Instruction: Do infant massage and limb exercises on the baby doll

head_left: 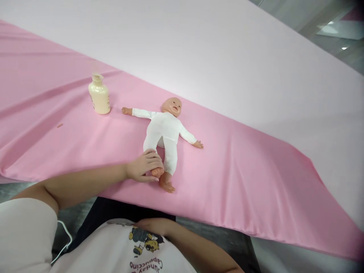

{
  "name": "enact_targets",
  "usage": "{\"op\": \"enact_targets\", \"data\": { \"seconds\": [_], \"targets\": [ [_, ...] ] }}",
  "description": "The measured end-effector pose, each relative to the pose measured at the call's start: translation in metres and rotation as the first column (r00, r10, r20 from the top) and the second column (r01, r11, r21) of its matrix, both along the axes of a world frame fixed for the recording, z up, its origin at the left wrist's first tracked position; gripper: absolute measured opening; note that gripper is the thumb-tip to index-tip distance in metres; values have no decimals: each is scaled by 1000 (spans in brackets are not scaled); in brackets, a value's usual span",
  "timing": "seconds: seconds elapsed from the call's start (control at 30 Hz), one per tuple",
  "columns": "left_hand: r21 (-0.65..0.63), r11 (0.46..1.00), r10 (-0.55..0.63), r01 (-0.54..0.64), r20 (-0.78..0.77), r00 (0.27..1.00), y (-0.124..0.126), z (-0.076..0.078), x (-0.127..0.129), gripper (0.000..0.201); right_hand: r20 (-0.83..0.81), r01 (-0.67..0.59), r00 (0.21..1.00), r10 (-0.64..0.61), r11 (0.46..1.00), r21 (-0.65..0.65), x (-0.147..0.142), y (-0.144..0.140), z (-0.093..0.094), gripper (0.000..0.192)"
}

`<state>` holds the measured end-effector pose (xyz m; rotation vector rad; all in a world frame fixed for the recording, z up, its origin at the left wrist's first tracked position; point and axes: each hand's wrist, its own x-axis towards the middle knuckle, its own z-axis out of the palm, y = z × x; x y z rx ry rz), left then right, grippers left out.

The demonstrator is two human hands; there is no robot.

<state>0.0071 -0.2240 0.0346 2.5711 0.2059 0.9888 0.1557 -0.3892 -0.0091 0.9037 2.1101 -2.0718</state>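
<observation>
A baby doll [163, 129] in a white cloth suit lies face up, arms spread, on the pink cloth. My left hand [145, 165] is closed around the doll's lower leg at the left, fingers over the top, with that foot showing below them. The doll's other leg lies stretched out beside it, its bare foot pointing toward me. Close against my shirt, at the table's near edge, rests my right hand [152, 224]; only part of it shows and its fingers are hidden.
A cream pump bottle [100, 98] stands upright left of the doll. A small brownish scrap [60, 125] lies on the pink cloth [210, 182]. Behind the cloth stretches a white surface [199, 49]. A white cable [68, 236] hangs beside my left sleeve.
</observation>
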Motion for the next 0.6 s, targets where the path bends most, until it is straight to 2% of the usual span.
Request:
{"op": "enact_targets", "data": {
  "seconds": [0.03, 0.1, 0.17, 0.23, 0.27, 0.3, 0.33, 0.37, 0.4, 0.43, 0.47, 0.5, 0.53, 0.6],
  "targets": [
    [7, 1000, -2, 2, 13, 1000, 0, 0, 0, 37, -1, -69, 998, 69, 996, -62, 5, 6, 19, 40],
    [20, 1000, -6, 5, 39, 999, 0, 0, -1, 36, -23, -123, 992, 123, 992, 5, 20, 23, 64, 49],
    [29, 999, -14, 13, 65, 998, 0, 1, -2, 35, -202, -155, 967, 154, 988, 8, 41, 43, 106, 59],
    [30, 1000, -8, 5, 95, 995, 1, 2, -3, 34, -362, -33, 931, 52, 998, 58, 59, 65, 130, 62],
    [26, 1000, 1, -4, 105, 994, 0, 3, -3, 33, -430, 122, 901, -52, 983, 136, 65, 77, 134, 59],
    [20, 1000, 16, -18, 106, 994, 0, 3, -3, 30, -472, 347, 856, -210, 911, 224, 69, 89, 131, 58],
    [15, 999, 33, -34, 94, 995, 0, 4, -3, 27, -489, 559, 787, -376, 770, 308, 70, 100, 124, 54],
    [17, 999, 46, -48, 76, 996, -1, 4, -3, 24, -499, 732, 679, -539, 556, 395, 69, 110, 113, 44],
    [24, 998, 53, -55, 56, 997, -1, 4, -3, 22, -513, 811, 578, -635, 374, 450, 66, 118, 101, 35],
    [35, 998, 56, -57, 39, 998, -2, 4, -3, 21, -516, 831, 520, -681, 262, 491, 63, 124, 89, 30],
    [46, 997, 54, -55, 29, 998, -2, 4, -3, 20, -497, 811, 529, -688, 237, 534, 60, 127, 77, 28],
    [57, 997, 44, -45, 27, 999, -2, 4, -3, 20, -462, 758, 596, -657, 269, 595, 57, 128, 68, 28],
    [64, 997, 32, -34, 29, 999, -3, 5, -3, 20, -406, 664, 702, -586, 330, 671, 55, 127, 61, 24],
    [64, 998, 13, -16, 40, 999, -4, 6, -3, 20, -316, 493, 837, -446, 365, 790, 55, 121, 54, 21]
  ]
}}
